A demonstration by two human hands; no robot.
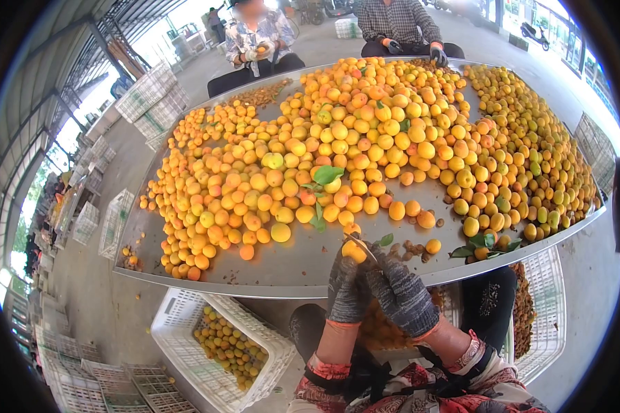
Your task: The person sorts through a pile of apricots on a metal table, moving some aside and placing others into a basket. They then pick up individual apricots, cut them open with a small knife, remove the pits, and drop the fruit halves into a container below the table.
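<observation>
Both my hands wear grey knit gloves and meet at the near edge of the metal table. My left hand is closed round an apricot at its fingertips. My right hand is pinched on a thin, stick-like tool that lies against this apricot; its exact kind is too small to tell. Just beyond my hands are apricot stones, a green leaf and a single loose apricot. A large heap of apricots covers much of the table.
A white crate with greenish apricots stands below on the left. Another crate holds brown stones or scraps at right. Two people sit across the table, one in a checked shirt. Stacked crates stand at left.
</observation>
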